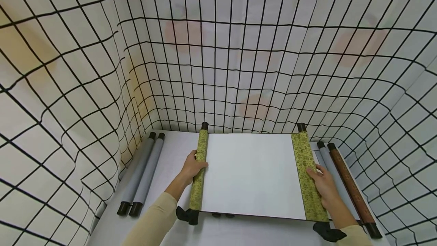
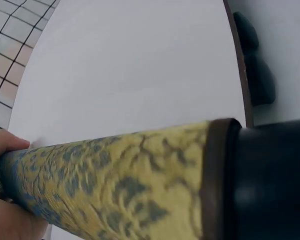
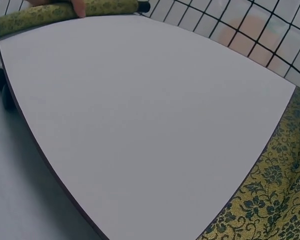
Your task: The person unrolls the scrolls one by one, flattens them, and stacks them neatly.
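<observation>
I have the left hand (image 1: pixel 192 166) wrapped round the rolled end of the scroll (image 1: pixel 252 174) and the right hand (image 1: pixel 323 185) gripping its opposite patterned border, the white sheet spread between them above the table (image 1: pixel 239 235). Two grey tubes (image 1: pixel 149 174) lie left, a brown tube (image 1: pixel 351 187) right; black mesh (image 1: pixel 215 22) stands behind.

The scroll (image 1: pixel 250 174) is partly unrolled over the bench (image 1: pixel 266 234), its blank white sheet (image 3: pixel 145 120) face up, with a thin dark border along the near edge. Yellow brocade (image 3: pixel 260 200) with dark flowers covers both ends: the left end (image 1: pixel 197 193) wound into a narrow roll, the right (image 1: pixel 305 189) showing a wider strip. Black rod tips (image 1: pixel 204 126) poke out beyond it
</observation>
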{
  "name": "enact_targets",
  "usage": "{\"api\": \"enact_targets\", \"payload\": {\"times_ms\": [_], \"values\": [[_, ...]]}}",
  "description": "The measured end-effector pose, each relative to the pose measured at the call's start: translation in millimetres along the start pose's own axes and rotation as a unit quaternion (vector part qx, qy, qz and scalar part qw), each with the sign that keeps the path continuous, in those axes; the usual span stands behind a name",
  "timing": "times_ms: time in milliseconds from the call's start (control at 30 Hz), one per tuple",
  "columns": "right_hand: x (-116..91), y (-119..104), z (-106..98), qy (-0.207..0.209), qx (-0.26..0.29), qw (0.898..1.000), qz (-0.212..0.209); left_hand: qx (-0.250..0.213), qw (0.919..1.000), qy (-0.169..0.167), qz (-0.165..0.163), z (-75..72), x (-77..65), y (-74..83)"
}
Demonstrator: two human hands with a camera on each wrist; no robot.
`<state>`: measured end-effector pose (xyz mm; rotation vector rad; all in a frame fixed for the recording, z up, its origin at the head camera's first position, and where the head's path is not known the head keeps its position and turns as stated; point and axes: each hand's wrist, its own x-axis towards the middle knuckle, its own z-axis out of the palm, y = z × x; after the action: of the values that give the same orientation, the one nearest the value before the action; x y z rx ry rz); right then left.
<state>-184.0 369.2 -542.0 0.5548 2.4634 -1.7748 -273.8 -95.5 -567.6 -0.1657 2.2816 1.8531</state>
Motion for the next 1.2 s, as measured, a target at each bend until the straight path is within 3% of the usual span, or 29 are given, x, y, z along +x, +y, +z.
{"api": "enact_targets", "payload": {"times_ms": [600,1067,1200], "values": [[5.4,16.7,-19.5,0.076,-0.027,0.997,0.008,-0.054,0.9984,-0.013,-0.006,4.3,-0.3,3.8],[8.9,24.2,-37.5,0.034,-0.017,0.999,0.012,-0.076,0.9968,-0.023,-0.013,10.5,3.2,0.1],[10.5,26.8,-40.3,0.026,-0.021,0.999,0.009,-0.047,0.9986,-0.021,-0.014,13.4,2.4,-0.6]]}}
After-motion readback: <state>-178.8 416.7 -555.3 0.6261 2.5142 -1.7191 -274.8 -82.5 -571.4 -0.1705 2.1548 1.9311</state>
